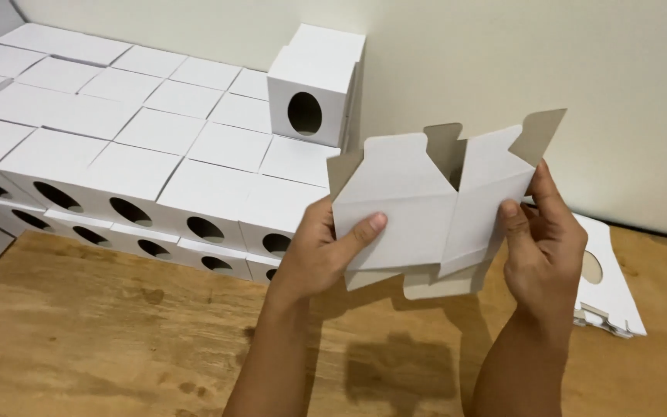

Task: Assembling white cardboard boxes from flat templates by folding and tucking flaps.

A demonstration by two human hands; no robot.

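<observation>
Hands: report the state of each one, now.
Left hand: closed on the left side of the flat white carton.
Right hand: closed on the carton's right side.

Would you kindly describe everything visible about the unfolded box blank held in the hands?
The box blank is thin white card with a grey-brown inner face showing on its raised top flaps and bottom tabs. It is partly opened, creased down the middle into two angled panels. It is held roughly upright above the wooden table. The left hand pinches its left panel, thumb on the front; the right hand grips its right edge.
</observation>
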